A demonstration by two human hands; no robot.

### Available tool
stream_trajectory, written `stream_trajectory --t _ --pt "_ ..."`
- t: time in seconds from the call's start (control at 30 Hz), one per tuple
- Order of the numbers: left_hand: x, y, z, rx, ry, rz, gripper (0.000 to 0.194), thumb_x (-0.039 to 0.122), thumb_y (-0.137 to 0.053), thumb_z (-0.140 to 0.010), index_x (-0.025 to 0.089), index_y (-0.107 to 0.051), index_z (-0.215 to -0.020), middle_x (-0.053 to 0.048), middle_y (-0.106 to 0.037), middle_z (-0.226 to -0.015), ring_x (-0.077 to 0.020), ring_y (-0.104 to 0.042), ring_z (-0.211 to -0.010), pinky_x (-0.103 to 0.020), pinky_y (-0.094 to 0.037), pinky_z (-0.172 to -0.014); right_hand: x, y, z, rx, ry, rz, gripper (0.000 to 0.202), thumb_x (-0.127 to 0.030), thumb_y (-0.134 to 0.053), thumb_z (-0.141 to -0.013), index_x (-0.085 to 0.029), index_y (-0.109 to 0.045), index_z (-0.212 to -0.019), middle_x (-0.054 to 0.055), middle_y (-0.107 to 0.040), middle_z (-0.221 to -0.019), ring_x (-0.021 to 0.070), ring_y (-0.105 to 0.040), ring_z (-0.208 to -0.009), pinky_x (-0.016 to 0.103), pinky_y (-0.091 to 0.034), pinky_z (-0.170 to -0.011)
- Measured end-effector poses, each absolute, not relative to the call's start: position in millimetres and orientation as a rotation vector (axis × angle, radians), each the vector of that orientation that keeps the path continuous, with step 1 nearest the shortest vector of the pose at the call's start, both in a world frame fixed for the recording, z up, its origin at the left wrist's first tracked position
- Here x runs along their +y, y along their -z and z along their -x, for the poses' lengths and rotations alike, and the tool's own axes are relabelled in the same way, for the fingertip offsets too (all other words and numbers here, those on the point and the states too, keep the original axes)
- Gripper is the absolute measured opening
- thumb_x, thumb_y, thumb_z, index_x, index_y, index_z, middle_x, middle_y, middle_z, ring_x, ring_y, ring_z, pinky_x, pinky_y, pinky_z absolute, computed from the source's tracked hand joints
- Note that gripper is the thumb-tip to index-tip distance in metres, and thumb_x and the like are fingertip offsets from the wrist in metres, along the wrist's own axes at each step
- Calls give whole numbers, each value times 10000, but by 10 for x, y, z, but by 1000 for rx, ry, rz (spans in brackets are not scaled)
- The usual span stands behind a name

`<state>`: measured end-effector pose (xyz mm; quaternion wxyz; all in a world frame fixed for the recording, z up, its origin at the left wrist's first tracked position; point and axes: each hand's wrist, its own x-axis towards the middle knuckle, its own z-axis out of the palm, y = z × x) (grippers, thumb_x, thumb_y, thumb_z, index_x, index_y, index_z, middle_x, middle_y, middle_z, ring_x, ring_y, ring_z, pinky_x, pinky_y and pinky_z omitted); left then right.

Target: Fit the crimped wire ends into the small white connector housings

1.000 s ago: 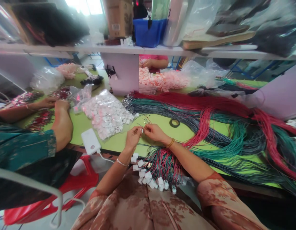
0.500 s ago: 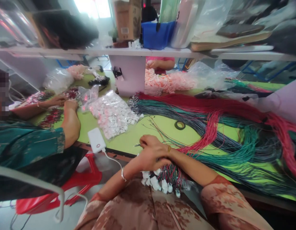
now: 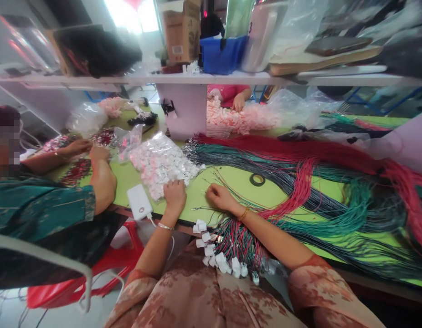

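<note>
Clear plastic makes up the bag (image 3: 163,148) lying on the green worktop (image 3: 224,172), packed with small white connector housings (image 3: 151,168). The left hand (image 3: 175,195) rests at its near right corner, fingers bent over the edge; whether that grip has caught a housing, I cannot tell. The right hand (image 3: 220,198) is curled inward beside the loose wire ends (image 3: 216,175), and whether its grip pinches anything is hidden. Just below, red, green and black wires (image 3: 236,234) spill over the worktop's near edge, white connectors (image 3: 223,262) on their ends.

On the shelf (image 3: 136,79), a blue plastic bin (image 3: 219,57) has a dark clip on its rim, its contents mostly hidden. A whitish container (image 3: 260,43) beside it bears a dark "3". To the bin's left, a cardboard box (image 3: 183,34) carries a pale barcode label (image 3: 177,49); its other print is too blurred to read. Near the left hand, a white power bank (image 3: 138,200) shows a small round mark, illegible, with a white cable (image 3: 151,222) plugged in.
</note>
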<state>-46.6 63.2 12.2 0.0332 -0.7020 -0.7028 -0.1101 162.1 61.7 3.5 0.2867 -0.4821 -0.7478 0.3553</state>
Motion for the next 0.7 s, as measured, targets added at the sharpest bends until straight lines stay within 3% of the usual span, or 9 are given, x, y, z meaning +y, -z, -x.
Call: stream_trajectory --t 0.17,0.27,0.43,0.6,0.7 --pt "694 -140 462 -2132 331 2259 277 144 -403 -871 158 -643 -1010 -181 -631 -986 -309 -558 -925 -424 -306 -818 696 -26 -1670 -1732 -1161 1230 132 -277 -510 -771 -157 -565 -781 -4 -594 -729 118 -501 -668 236 -400 -649" --pt "712 -202 492 -2149 516 2273 252 146 -467 -838 145 -628 -1032 -173 -626 -1008 -309 -564 -947 -413 -345 -820 711 -32 -1677 -1643 -1194 1192 161 -311 -543 -750 -155 -576 -774 -8 -593 -726 113 -497 -665 243 -411 -660" --pt "615 -261 419 -2154 1418 2264 191 224 -566 -819 169 -636 -988 -103 -652 -970 -239 -589 -907 -369 -429 -824 722 -59 -1663 -1554 -1207 1167 205 -365 -563 -742 -162 -565 -708 -16 -554 -658 111 -462 -626 244 -389 -614" --pt "567 -161 170 -2462 2439 2269 286 317 -734 -696 172 -638 -923 -20 -661 -732 -143 -600 -667 -234 -405 -559 702 -147 -1664 -1545 -1277 1124 232 -389 -559 -740 -177 -521 -654 -46 -448 -586 98 -392 -574 238 -338 -565" --pt "587 -131 73 -2522 2916 2093 341 284 -815 -594 158 -649 -863 -16 -673 -729 -113 -602 -642 -201 -394 -534 693 -184 -1683 -1527 -1314 1127 219 -379 -555 -725 -177 -521 -646 -54 -423 -567 95 -371 -565 233 -316 -550"
